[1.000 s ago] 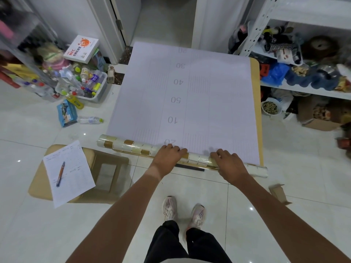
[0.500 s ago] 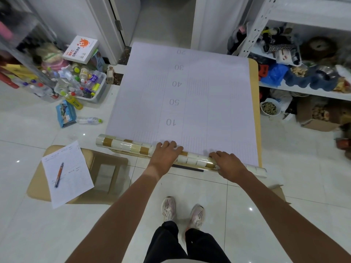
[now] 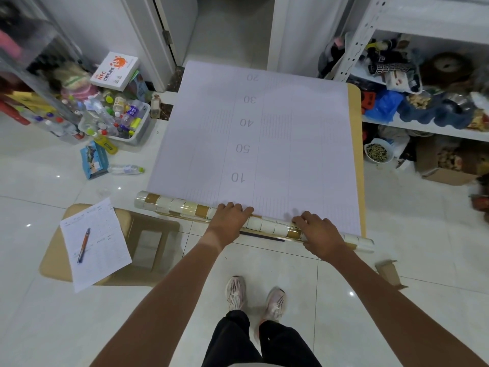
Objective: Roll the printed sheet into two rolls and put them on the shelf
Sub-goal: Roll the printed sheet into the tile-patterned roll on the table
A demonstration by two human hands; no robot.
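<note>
both hands (image 3: 230,217) press roll (image 3: 185,207) on sheet (image 3: 264,141)

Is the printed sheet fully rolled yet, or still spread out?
Mostly spread: the printed sheet lies flat on the table; only its near edge is rolled.

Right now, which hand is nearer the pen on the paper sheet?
Left. The left hand rests on the roll, toward the pen off to its left; the right hand sits further right along the roll.
</note>
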